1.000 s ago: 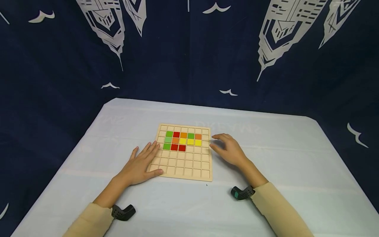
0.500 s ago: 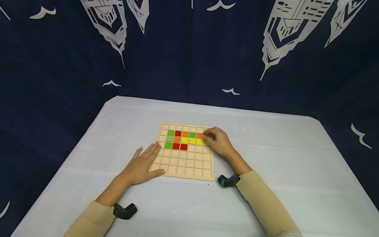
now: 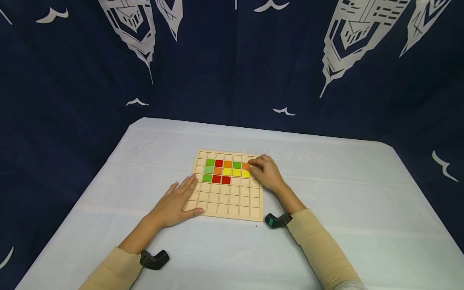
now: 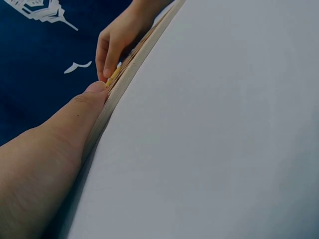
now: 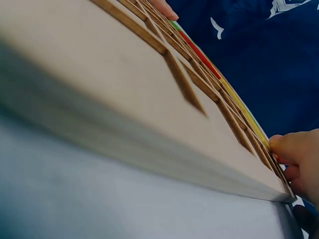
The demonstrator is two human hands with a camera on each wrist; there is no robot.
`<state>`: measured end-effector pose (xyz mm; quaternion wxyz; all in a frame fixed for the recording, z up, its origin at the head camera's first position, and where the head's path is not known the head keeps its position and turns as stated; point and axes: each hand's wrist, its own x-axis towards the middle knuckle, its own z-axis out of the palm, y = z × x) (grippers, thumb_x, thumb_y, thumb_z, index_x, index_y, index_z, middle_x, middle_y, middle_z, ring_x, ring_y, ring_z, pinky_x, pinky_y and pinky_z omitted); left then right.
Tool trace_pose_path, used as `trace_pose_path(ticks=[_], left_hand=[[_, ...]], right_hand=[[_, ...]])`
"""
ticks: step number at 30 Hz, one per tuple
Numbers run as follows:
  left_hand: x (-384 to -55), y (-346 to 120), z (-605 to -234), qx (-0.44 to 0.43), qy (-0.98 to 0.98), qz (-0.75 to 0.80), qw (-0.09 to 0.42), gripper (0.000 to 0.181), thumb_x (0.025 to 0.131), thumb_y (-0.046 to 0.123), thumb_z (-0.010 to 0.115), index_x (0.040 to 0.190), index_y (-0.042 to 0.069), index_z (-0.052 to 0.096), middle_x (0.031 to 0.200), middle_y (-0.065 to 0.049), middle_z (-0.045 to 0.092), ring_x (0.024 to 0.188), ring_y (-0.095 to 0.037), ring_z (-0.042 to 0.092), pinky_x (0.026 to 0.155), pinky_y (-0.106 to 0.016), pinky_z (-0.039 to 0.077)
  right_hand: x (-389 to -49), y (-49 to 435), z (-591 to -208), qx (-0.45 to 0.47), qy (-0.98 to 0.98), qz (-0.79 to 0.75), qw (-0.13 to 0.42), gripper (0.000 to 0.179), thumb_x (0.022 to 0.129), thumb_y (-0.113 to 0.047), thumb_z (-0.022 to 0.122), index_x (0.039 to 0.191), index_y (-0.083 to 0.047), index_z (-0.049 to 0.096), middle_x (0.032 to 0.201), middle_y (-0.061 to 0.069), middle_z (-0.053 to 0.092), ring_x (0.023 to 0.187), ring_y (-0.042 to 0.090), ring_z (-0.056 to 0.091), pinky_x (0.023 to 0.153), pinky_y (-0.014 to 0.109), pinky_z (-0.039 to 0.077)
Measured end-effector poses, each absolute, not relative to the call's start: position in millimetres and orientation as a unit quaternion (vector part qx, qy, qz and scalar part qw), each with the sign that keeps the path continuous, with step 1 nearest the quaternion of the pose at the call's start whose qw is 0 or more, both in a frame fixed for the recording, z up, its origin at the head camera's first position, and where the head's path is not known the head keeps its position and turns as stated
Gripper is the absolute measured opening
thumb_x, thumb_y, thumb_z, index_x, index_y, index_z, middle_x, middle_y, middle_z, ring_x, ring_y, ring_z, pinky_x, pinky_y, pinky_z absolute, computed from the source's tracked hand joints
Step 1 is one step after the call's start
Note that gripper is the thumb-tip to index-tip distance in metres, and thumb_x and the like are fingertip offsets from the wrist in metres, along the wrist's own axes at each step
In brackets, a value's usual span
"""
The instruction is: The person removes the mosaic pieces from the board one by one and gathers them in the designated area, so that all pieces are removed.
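A square wooden grid board (image 3: 228,200) lies on the table, with coloured square tiles set in three rows in its upper part. My left hand (image 3: 175,204) lies spread along the board's left edge, its thumb touching the near edge. My right hand (image 3: 267,174) is over the board's right side, thumb and index finger on the orange tile (image 3: 245,165) at the right end of the top row. A yellow tile (image 3: 245,173) sits just below it, close to the thumb. In the right wrist view, the right thumb (image 5: 284,145) is at the end of the tile rows.
The white table (image 3: 322,183) extends around the board. A dark blue curtain (image 3: 217,72) with white prints hangs behind it. Black wrist cameras (image 3: 154,259) are worn on both forearms, near the tan sleeves. A tiny dark speck (image 3: 256,226) lies below the board.
My right hand has moved left from beside the board onto the orange tile, and has stayed there since half a second ago. My left hand keeps its place on the board.
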<state>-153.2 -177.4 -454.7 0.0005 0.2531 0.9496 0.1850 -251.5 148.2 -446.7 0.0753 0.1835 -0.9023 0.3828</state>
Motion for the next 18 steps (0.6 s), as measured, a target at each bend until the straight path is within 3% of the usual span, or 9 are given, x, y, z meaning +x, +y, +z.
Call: trace_pose_path(ticks=[8, 18], left_hand=[[-153.5, -177.6, -455.0, 0.254, 0.95, 0.18, 0.002, 0.099, 0.088, 0.067, 0.053, 0.155, 0.002, 0.02, 0.162, -0.008, 0.013, 0.148, -0.025, 0.013, 0.115, -0.054, 0.014], [-153.7, -177.2, -453.6, 0.252, 0.951, 0.18, 0.009, 0.099, 0.088, 0.066, 0.054, 0.155, 0.002, 0.019, 0.162, -0.008, 0.013, 0.148, -0.025, 0.013, 0.115, -0.053, 0.014]], right_hand=[[-251.8, 147.9, -449.6, 0.169, -0.896, 0.402, 0.084, 0.025, 0.091, -0.015, 0.07, 0.111, 0.0, 0.071, 0.106, 0.012, 0.062, 0.094, 0.027, 0.052, 0.078, 0.038, 0.042], [-253.2, 148.8, -452.6, 0.161, -0.874, 0.443, 0.12, 0.019, 0.086, -0.008, 0.075, 0.103, 0.0, 0.072, 0.097, 0.013, 0.066, 0.091, 0.026, 0.056, 0.078, 0.036, 0.043]])
